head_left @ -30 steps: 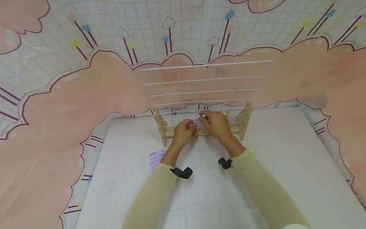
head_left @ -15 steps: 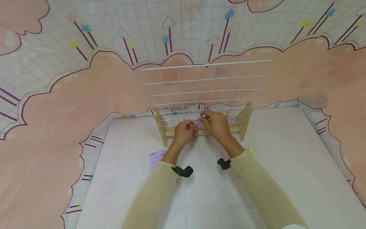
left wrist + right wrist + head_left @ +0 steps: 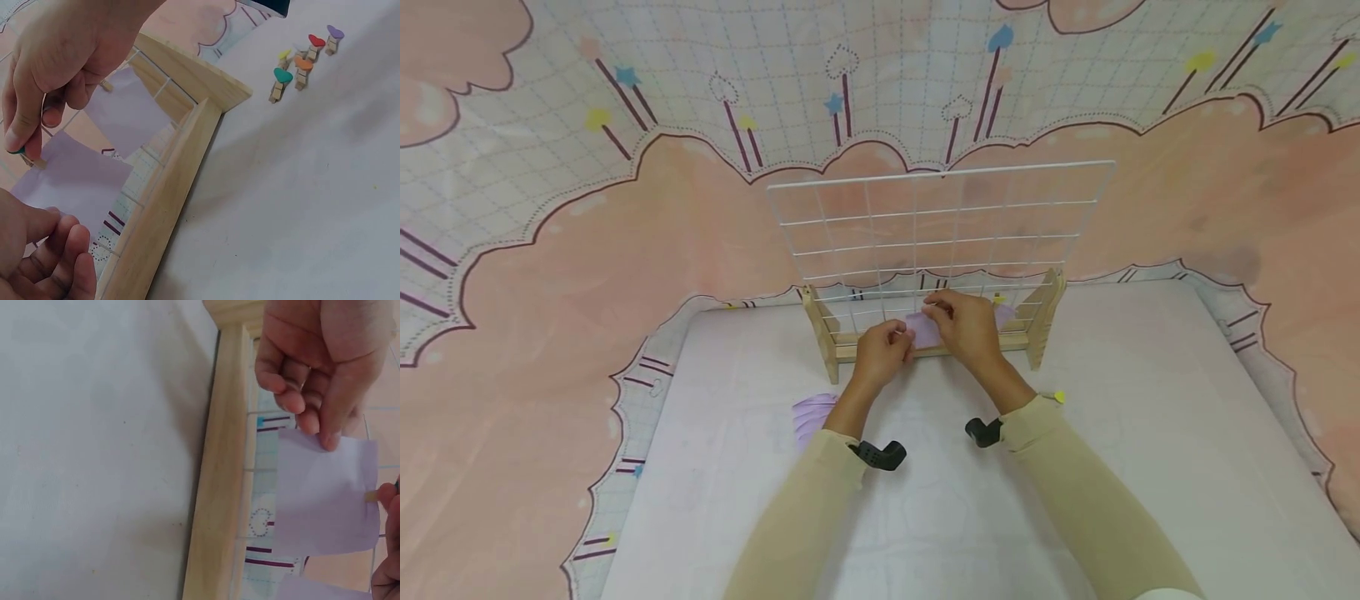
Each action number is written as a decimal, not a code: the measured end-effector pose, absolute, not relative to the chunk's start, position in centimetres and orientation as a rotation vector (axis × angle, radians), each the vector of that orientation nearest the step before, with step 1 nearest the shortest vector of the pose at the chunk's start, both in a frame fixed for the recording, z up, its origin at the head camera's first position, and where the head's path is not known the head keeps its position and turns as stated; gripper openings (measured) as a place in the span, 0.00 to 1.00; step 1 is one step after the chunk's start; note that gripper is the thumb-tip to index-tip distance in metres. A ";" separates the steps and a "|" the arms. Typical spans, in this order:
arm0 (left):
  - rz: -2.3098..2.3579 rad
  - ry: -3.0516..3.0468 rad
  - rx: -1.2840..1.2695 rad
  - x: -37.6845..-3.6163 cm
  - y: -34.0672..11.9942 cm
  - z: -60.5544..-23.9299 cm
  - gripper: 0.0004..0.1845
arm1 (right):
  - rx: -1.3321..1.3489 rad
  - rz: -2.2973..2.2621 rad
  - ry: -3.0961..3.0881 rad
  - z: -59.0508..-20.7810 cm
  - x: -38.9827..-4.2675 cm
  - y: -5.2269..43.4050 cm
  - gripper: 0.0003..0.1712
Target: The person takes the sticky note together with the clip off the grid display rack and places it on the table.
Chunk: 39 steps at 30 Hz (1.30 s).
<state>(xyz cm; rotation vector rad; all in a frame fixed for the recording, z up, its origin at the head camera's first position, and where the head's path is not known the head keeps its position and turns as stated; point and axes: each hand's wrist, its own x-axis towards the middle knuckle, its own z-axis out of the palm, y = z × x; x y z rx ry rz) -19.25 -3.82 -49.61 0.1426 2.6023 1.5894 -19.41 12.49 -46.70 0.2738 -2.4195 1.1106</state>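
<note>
A square of purple paper [image 3: 923, 331] lies against the white wire grid [image 3: 915, 208]. My left hand [image 3: 882, 354] pinches the paper's left edge between thumb and fingers; this shows in the right wrist view, where the left hand [image 3: 325, 369] comes from the top. My right hand [image 3: 970, 329] pinches a small wooden clothespin [image 3: 39, 164] with a green top at the paper's upper edge. Beside it a second purple paper [image 3: 128, 112] hangs on the grid from another wooden clothespin [image 3: 106, 86].
Wooden feet [image 3: 1047, 321] and a wooden bar [image 3: 215, 487] carry the grid. More purple paper [image 3: 812, 415] lies by my left forearm. Several clothespins with coloured hearts [image 3: 302, 63] lie on the white tabletop [image 3: 925, 525] to the right. A patterned cloth [image 3: 625, 225] hangs behind.
My left hand has come down slightly, and more of the purple paper shows between the hands. The right hand stays almost in place at the paper's upper edge.
</note>
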 end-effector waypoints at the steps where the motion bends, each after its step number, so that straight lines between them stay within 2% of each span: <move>1: 1.598 2.596 0.140 -19.2 -3.8 -49.7 0.08 | 0.256 1.115 -2.420 -46.7 -19.4 12.5 0.05; 19: 1.648 2.564 0.053 -18.0 -5.1 -50.3 0.07 | 0.262 1.383 -2.410 -46.3 -18.1 13.2 0.10; 39: 1.817 2.429 0.047 -16.8 -6.2 -48.5 0.08 | 0.283 1.573 -2.395 -46.1 -16.6 14.7 0.13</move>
